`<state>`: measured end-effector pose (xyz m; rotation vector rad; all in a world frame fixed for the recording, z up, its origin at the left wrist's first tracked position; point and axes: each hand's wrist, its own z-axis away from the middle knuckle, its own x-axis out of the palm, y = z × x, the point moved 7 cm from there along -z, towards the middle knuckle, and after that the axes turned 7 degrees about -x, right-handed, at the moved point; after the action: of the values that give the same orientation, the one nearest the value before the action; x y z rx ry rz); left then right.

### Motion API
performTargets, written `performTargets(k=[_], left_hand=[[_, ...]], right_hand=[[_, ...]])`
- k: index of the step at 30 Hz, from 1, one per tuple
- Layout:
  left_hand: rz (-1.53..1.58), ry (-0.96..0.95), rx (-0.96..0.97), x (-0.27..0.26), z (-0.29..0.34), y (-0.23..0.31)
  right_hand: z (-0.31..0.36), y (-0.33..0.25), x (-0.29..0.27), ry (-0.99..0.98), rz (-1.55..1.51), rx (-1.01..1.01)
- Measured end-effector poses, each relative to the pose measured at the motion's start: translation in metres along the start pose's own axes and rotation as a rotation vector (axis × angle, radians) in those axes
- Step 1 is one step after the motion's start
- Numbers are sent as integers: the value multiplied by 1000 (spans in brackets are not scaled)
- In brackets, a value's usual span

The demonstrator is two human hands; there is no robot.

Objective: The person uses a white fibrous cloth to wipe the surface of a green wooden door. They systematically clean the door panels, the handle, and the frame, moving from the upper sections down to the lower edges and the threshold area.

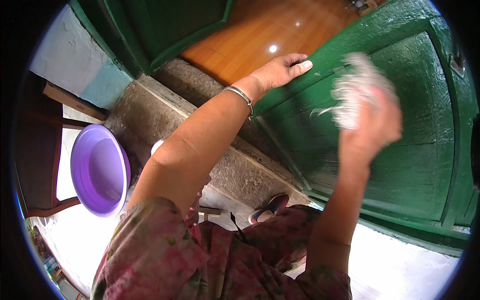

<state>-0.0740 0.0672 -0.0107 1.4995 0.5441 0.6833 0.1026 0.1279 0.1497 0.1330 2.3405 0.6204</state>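
Observation:
My right hand (377, 117), smeared by motion, is closed on a whitish stringy cleaning cloth (354, 95) against the panel of a green wooden door (410, 140). Loose threads stick out from the cloth's left side. With its fingers bent over the door's edge, my left hand (280, 72) grips the door, thumb on the near face. A silver bangle (240, 95) circles that wrist. The door's paint looks glossy, with darker worn patches lower down.
A purple basin (102, 170) holding liquid stands at the left beside dark wooden furniture (37, 150). A stone threshold (175, 107) runs below the door. Beyond lie an orange-brown wood floor (250, 35) and another green door leaf (165, 30). My shoe (270, 207) is on the stone.

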Motion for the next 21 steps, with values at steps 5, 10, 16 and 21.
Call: performTargets(k=[5,10,16,21], left_hand=[[4,-16,1,1,11,12],[0,3,2,-3,-1,-3],[-78,9,4,0,10,13],[-89,-3,-32,1,13,13]], right_hand=[[1,32,-29,177,109,-100],[52,-32,69,-190,6,-54],[139,-102,165,-532,-248,-301],[186,-121,196,-505,-296,-380]])
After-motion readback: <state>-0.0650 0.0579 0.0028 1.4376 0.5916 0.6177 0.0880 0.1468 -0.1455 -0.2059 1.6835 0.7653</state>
